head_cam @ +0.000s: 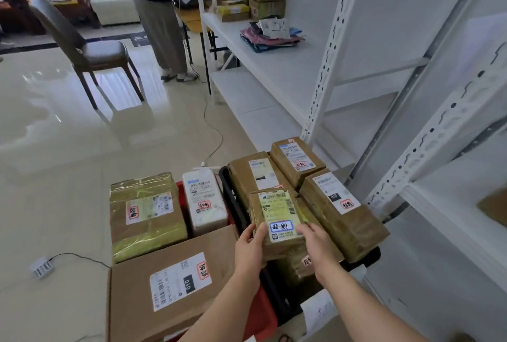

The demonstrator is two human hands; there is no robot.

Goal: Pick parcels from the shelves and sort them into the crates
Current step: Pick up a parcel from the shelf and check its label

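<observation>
Small taped parcel point(277, 221) held over the black crate point(233, 199), gripped at its near end by both hands: left hand point(249, 245) with thumb on top and fingers curled under the left edge, right hand point(315, 243) clamped on the near right corner. Label up, blue-framed sticker nearest the thumbs.

Below and around it, a black crate already heaped: three brown boxes point(337, 212) stacked above the rim, the long one at right jutting past the crate's edge toward the white shelving point(329, 67). Alongside on the left, a red crate point(263, 311) loaded with a big carton point(170, 281), a box wrapped in yellow tape point(145, 215) and a white packet point(204, 201).

Main risk, judged from the pile: no flat spot left. Set down on the slope of boxes, likely to slide off or tip toward the floor; pushed in hard, likely to shove the overhanging box over the side (it looks barely supported). Glossy tape on the wrapping, so a slip from a two-corner grip also possible. Wrong-crate drop another hazard, stickers differing between the crates. Cable point(211, 122) trailing across the floor near the crates, a trip hazard for a step back. Second person point(156, 12) working at the far shelves, well apart.
</observation>
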